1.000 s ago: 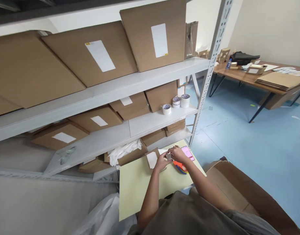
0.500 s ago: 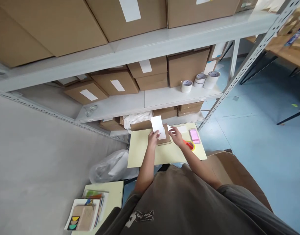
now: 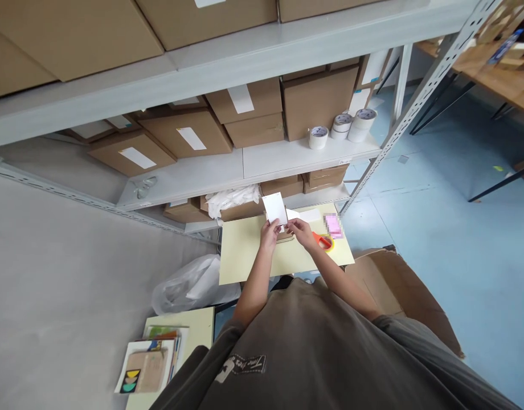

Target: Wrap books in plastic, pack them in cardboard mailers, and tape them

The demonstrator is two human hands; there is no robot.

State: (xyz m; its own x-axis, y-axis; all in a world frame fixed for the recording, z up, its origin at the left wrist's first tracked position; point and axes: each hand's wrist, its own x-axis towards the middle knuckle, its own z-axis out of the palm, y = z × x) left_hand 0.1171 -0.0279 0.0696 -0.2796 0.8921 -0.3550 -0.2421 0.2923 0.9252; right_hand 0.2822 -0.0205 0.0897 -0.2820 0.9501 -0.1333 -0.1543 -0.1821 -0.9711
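A white card [image 3: 274, 207], or a small sheet of stiff paper, is pinched at its lower edge between the thumb and fingers of my left hand [image 3: 269, 234]. My right hand [image 3: 301, 230] has its fingertips closed at the card's lower right corner. Under the hands lies a flat brown cardboard piece [image 3: 285, 236] on the cream table [image 3: 240, 250], mostly covered by the card and hands. White paper [image 3: 308, 215] rests behind my right hand. Beside my right wrist sits an orange tape dispenser [image 3: 322, 241] with a yellow roll.
A pink blurred item [image 3: 334, 225] is at the table's right end. Grey shelving [image 3: 180, 176] ahead bears cardboard boxes [image 3: 253, 131] and white tape rolls [image 3: 318, 138]. An open carton [image 3: 398, 290] stands right, a plastic bag [image 3: 193, 285] left, near stacked books [image 3: 148, 364].
My right hand has moved left to the card's lower corner, from apart beside it. My left hand still holds the card. The whole view has shifted slightly.
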